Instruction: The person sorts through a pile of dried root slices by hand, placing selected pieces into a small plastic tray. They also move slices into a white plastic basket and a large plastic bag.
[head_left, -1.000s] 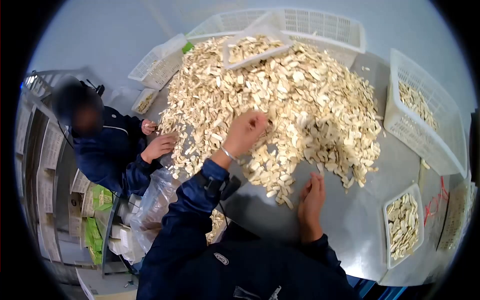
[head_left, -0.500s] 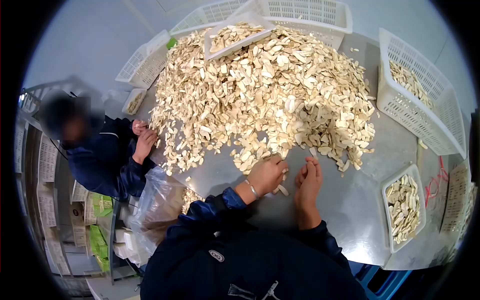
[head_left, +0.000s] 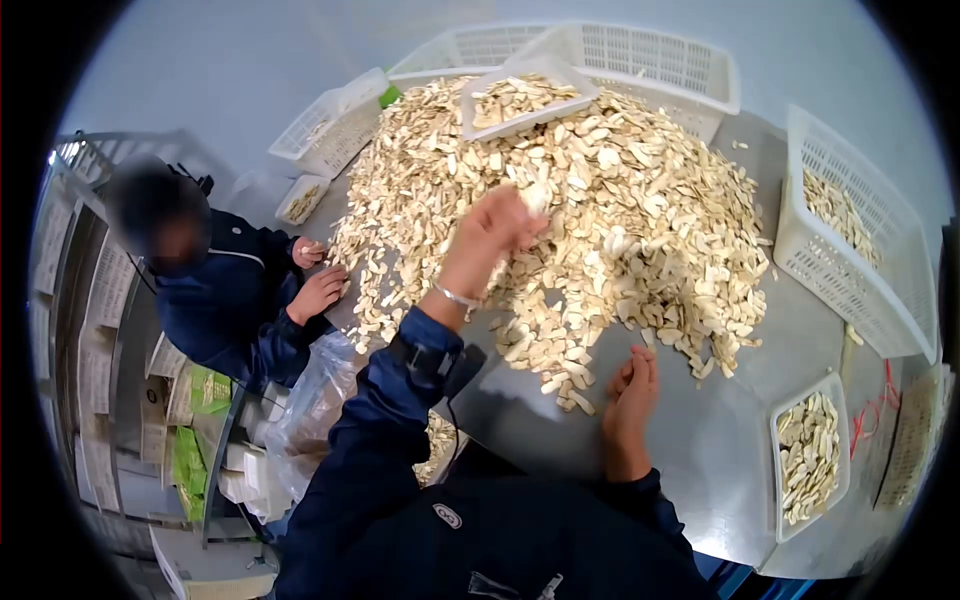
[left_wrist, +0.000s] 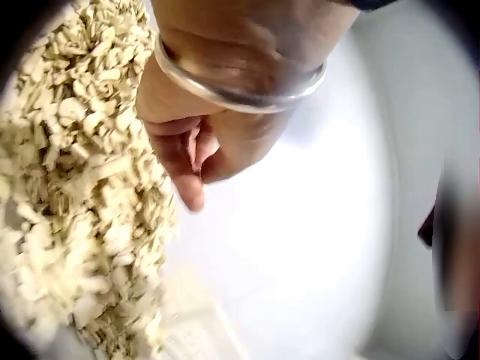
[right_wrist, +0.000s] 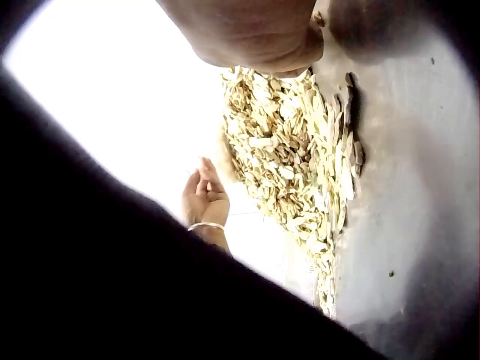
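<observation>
My left hand (head_left: 492,235), with a bangle at the wrist, hangs over the middle of a large heap of pale dried slices (head_left: 600,190). Its fingers are bent loosely, and a pale blurred patch lies by the fingertips; whether that is a slice in hand or part of the heap is unclear. In the left wrist view this hand (left_wrist: 202,142) has thumb and forefinger close together beside the heap (left_wrist: 90,150). My right hand (head_left: 630,405) rests low at the heap's front edge, fingers loosely curled, no slice visible in it; its fingertips are near a slice.
At right on the metal table (head_left: 700,450) stand a tray of slices (head_left: 808,460) and a tall white basket (head_left: 850,265). Another tray (head_left: 525,105) sits on the heap; more baskets line the back. A person (head_left: 225,280) works at left beside a plastic bag (head_left: 315,400).
My left hand has moved from beside my right hand forward and left over the heap, much as it was a second ago. My right hand stays at the front edge. The head view has shifted.
</observation>
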